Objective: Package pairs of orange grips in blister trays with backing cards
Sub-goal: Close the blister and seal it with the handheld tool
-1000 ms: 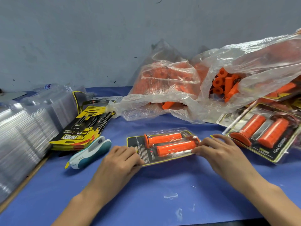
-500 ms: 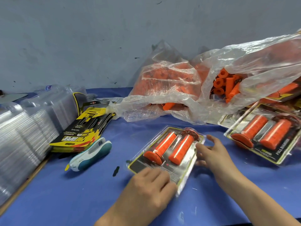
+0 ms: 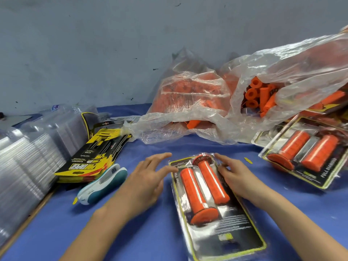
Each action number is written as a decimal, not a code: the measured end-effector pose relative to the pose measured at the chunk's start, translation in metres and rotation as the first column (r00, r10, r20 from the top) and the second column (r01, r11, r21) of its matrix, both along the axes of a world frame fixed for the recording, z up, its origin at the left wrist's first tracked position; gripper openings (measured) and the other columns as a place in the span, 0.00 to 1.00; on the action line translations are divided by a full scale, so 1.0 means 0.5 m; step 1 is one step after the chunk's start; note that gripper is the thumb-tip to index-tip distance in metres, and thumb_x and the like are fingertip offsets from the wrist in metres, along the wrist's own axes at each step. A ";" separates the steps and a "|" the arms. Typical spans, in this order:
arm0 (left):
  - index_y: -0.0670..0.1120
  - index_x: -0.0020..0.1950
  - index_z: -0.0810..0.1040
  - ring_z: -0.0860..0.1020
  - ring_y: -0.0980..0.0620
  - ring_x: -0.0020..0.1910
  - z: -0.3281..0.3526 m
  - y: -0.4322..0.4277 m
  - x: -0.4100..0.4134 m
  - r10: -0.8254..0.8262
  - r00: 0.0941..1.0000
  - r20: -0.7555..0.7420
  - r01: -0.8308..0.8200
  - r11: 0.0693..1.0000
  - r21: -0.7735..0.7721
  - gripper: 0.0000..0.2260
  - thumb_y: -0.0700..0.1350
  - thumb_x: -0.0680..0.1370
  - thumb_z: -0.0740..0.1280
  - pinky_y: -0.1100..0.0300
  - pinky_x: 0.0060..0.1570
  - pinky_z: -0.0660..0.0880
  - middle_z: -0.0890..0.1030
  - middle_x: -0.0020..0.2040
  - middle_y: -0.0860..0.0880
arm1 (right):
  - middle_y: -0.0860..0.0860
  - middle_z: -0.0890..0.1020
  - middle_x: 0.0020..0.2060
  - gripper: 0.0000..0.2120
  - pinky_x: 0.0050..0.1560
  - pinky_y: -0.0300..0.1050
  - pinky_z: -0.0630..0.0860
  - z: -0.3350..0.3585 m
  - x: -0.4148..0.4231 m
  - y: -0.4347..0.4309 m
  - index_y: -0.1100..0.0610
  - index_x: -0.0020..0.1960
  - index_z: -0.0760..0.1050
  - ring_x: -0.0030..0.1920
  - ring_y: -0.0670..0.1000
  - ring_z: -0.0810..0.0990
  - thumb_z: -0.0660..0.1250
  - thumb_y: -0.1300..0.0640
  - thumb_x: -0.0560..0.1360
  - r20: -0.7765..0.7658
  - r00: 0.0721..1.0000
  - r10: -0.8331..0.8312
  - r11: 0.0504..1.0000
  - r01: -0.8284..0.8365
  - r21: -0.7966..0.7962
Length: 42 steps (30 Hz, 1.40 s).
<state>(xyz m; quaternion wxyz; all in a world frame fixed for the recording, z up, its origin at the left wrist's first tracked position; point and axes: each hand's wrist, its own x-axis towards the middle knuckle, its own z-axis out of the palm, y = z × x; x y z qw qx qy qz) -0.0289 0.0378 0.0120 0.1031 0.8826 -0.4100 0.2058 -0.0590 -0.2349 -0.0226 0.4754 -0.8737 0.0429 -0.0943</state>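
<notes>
Blister pack [image 3: 212, 202] lay lengthwise on the blue tabletop [image 3: 131, 240], two orange grips [image 3: 203, 187] seated inside over the backing card. Left hand [image 3: 148, 179] hovered at its left edge, fingers spread and relaxed, gripping nothing. Right hand [image 3: 237, 178] rested against the upper right edge, fingers straight.

Risk, my judgement: the glossy tray could slide or spring open under uneven pressure, letting the card shift.

Legible text: "FULL DIAMOND" on the finished pack [image 3: 308, 157] at right; card stack [image 3: 94, 157] lettering upside down, not confidently read.

pack [image 3: 212, 200] btwn hands – bags [image 3: 197, 102] behind
</notes>
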 end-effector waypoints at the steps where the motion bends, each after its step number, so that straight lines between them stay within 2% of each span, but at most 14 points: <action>1: 0.50 0.58 0.81 0.74 0.46 0.65 -0.009 -0.004 0.009 -0.012 1.000 0.011 0.012 0.999 0.039 0.20 0.36 0.69 0.76 0.50 0.61 0.74 0.76 0.67 0.48 | 0.43 0.80 0.60 0.19 0.57 0.36 0.70 0.001 0.003 0.002 0.51 0.72 0.70 0.60 0.42 0.77 0.59 0.59 0.82 0.007 1.000 0.021 0.999 -0.021 -0.049; 3: 0.49 0.51 0.81 0.79 0.47 0.58 -0.017 -0.014 0.021 -0.040 0.998 0.042 0.039 0.998 0.044 0.18 0.38 0.65 0.79 0.52 0.57 0.76 0.80 0.57 0.49 | 0.47 0.76 0.67 0.19 0.67 0.42 0.68 0.003 0.004 0.007 0.51 0.73 0.69 0.68 0.46 0.73 0.58 0.58 0.83 0.022 0.999 0.041 0.993 -0.038 -0.111; 6: 0.48 0.46 0.81 0.80 0.48 0.49 -0.022 -0.023 0.018 -0.088 0.987 0.131 0.085 0.996 0.031 0.13 0.38 0.66 0.78 0.56 0.54 0.71 0.81 0.47 0.50 | 0.50 0.76 0.68 0.21 0.67 0.43 0.67 0.006 0.002 0.012 0.50 0.74 0.68 0.69 0.48 0.71 0.57 0.59 0.82 0.049 0.999 0.020 0.987 -0.012 -0.163; 8: 0.49 0.47 0.80 0.78 0.49 0.47 -0.025 -0.027 -0.002 -0.173 0.966 0.190 0.171 0.985 0.025 0.08 0.40 0.72 0.74 0.58 0.54 0.70 0.80 0.47 0.51 | 0.53 0.76 0.67 0.21 0.65 0.44 0.67 0.005 0.003 0.010 0.51 0.74 0.68 0.69 0.52 0.72 0.56 0.60 0.81 0.060 0.998 -0.010 0.983 0.021 -0.184; 11: 0.51 0.50 0.77 0.76 0.50 0.45 -0.027 -0.047 -0.058 -0.341 0.925 0.170 0.345 0.939 0.005 0.03 0.43 0.80 0.65 0.60 0.53 0.72 0.79 0.48 0.52 | 0.57 0.77 0.64 0.21 0.62 0.47 0.68 0.008 0.001 0.003 0.53 0.73 0.69 0.67 0.56 0.72 0.56 0.60 0.81 0.093 0.995 -0.047 0.977 0.066 -0.204; 15: 0.47 0.47 0.81 0.77 0.51 0.45 -0.012 -0.048 -0.107 -0.426 0.891 0.157 0.430 0.903 0.010 0.05 0.44 0.81 0.67 0.59 0.50 0.74 0.80 0.47 0.52 | 0.57 0.78 0.62 0.22 0.61 0.47 0.69 0.010 -0.001 0.002 0.50 0.74 0.68 0.65 0.57 0.74 0.57 0.60 0.81 0.063 0.998 -0.024 0.960 0.040 -0.278; 18: 0.47 0.43 0.81 0.77 0.51 0.44 -0.001 -0.035 -0.127 -0.428 0.892 0.146 0.435 0.901 -0.012 0.08 0.45 0.81 0.67 0.61 0.48 0.73 0.80 0.45 0.52 | 0.56 0.78 0.58 0.22 0.57 0.46 0.68 0.013 -0.003 0.013 0.49 0.74 0.68 0.62 0.58 0.75 0.57 0.60 0.81 0.083 0.996 -0.005 0.954 0.030 -0.297; 22: 0.51 0.47 0.81 0.74 0.52 0.46 -0.020 -0.053 -0.164 -0.434 0.887 0.156 0.444 0.895 -0.036 0.04 0.42 0.80 0.69 0.64 0.53 0.69 0.78 0.45 0.52 | 0.56 0.78 0.53 0.22 0.55 0.49 0.69 0.023 0.003 0.011 0.48 0.73 0.69 0.58 0.60 0.76 0.58 0.60 0.81 0.124 0.991 -0.044 0.943 0.082 -0.321; 29: 0.52 0.47 0.82 0.74 0.52 0.42 -0.034 -0.069 -0.176 -0.416 0.880 0.229 0.424 0.905 0.012 0.09 0.38 0.79 0.68 0.62 0.50 0.71 0.77 0.44 0.52 | 0.54 0.78 0.62 0.19 0.60 0.54 0.72 0.045 0.003 0.023 0.49 0.71 0.71 0.63 0.57 0.76 0.58 0.56 0.82 0.150 0.985 -0.083 0.926 0.132 -0.354; 33: 0.50 0.45 0.81 0.74 0.50 0.40 -0.037 -0.082 -0.165 -0.359 0.895 0.266 0.367 0.930 0.020 0.11 0.34 0.76 0.68 0.59 0.43 0.72 0.78 0.43 0.52 | 0.52 0.74 0.63 0.20 0.57 0.52 0.71 0.057 -0.036 0.024 0.46 0.71 0.68 0.61 0.57 0.75 0.59 0.49 0.80 0.179 0.967 -0.182 0.896 0.238 -0.376; 35: 0.49 0.45 0.81 0.74 0.49 0.39 -0.036 -0.087 -0.155 -0.319 0.909 0.269 0.324 0.946 0.028 0.10 0.34 0.77 0.66 0.57 0.41 0.72 0.78 0.43 0.51 | 0.52 0.72 0.64 0.22 0.57 0.52 0.70 0.049 -0.071 0.022 0.46 0.74 0.65 0.63 0.57 0.73 0.59 0.48 0.80 0.137 0.963 -0.234 0.880 0.269 -0.390; 38: 0.49 0.45 0.80 0.73 0.48 0.38 -0.039 -0.094 -0.142 -0.267 0.924 0.272 0.264 0.963 0.046 0.11 0.33 0.75 0.66 0.55 0.39 0.72 0.77 0.43 0.51 | 0.54 0.67 0.67 0.29 0.50 0.46 0.69 0.041 -0.120 0.010 0.48 0.77 0.58 0.55 0.54 0.76 0.63 0.50 0.78 -0.001 0.946 -0.326 0.919 0.316 -0.234; 40: 0.49 0.46 0.79 0.73 0.48 0.39 -0.044 -0.100 -0.138 -0.249 0.930 0.271 0.243 0.968 0.053 0.10 0.33 0.74 0.69 0.55 0.39 0.72 0.77 0.43 0.51 | 0.55 0.70 0.64 0.33 0.41 0.42 0.71 0.047 -0.144 0.015 0.49 0.78 0.56 0.43 0.50 0.80 0.67 0.52 0.77 -0.071 0.913 -0.401 0.914 0.405 0.040; 42: 0.49 0.46 0.79 0.72 0.48 0.39 -0.048 -0.107 -0.136 -0.235 0.933 0.271 0.230 0.972 0.051 0.08 0.36 0.75 0.71 0.55 0.40 0.71 0.77 0.43 0.51 | 0.56 0.79 0.55 0.33 0.39 0.44 0.76 0.049 -0.163 0.034 0.54 0.76 0.58 0.34 0.51 0.82 0.69 0.56 0.76 -0.199 0.915 -0.351 0.827 0.403 0.393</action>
